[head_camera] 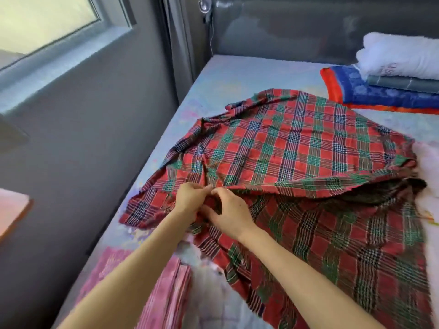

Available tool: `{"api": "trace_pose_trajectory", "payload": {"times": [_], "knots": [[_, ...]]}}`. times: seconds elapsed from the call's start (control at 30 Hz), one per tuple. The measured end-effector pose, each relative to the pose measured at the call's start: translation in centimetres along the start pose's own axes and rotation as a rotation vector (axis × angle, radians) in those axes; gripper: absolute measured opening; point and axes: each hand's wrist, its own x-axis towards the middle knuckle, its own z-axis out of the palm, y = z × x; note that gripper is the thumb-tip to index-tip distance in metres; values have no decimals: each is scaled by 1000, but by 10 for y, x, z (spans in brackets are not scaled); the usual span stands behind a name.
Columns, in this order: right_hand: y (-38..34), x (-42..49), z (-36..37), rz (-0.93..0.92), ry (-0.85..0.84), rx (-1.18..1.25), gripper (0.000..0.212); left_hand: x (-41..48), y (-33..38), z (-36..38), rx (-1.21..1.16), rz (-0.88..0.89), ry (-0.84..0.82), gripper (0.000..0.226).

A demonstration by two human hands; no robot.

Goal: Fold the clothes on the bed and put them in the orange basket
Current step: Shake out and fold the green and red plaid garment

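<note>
A large red and green plaid cloth (297, 148) lies spread and partly doubled over across the bed (237, 74). My left hand (190, 198) and my right hand (230, 214) meet at its near left part, and each pinches a fold of the plaid fabric between thumb and fingers. A pink striped garment (166, 288) lies at the bed's near left edge under my left forearm. The orange basket is not in view.
A stack of folded items sits at the far right of the bed: a white towel (401, 55) on a grey piece (401, 83) on a blue and orange blanket (370, 93). A grey wall with a window (47, 24) runs along the left, a padded headboard (297, 27) behind.
</note>
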Motion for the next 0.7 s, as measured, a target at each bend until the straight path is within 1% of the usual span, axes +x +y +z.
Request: {"api": "trace_pose_trajectory", "payload": {"times": [0.1, 0.13, 0.2, 0.27, 0.33, 0.4, 0.43, 0.47, 0.57, 0.6, 0.63, 0.7], "knots": [[11, 16, 15, 0, -158, 18, 68, 25, -8, -3, -122, -103, 9, 17], [14, 25, 21, -6, -195, -7, 72, 35, -11, -5, -151, -147, -2, 18], [20, 40, 33, -17, -207, -62, 71, 53, -16, -7, -217, -230, -51, 23], [24, 55, 49, -39, -212, -110, 74, 71, -23, -10, -275, -310, -72, 32], [27, 69, 66, -45, -250, -170, 84, 90, -30, -13, -307, -347, -57, 45], [28, 80, 86, -34, -268, -228, 93, 115, -41, -16, -329, -364, -24, 62], [29, 85, 94, -33, -250, -236, 92, 125, -47, -16, -336, -378, -26, 67], [30, 89, 102, -27, -225, -219, 87, 132, -51, -17, -334, -385, -37, 64], [36, 104, 118, 65, -135, -62, 68, 156, -67, -26, -320, -399, -59, 31], [40, 110, 124, 88, -118, -41, 64, 166, -78, -34, -331, -413, -26, 24], [45, 115, 129, 101, -106, -37, 61, 179, -95, -44, -309, -421, 45, 20], [54, 123, 139, 121, -102, -17, 52, 201, -128, -69, -353, -519, 208, 25]]}}
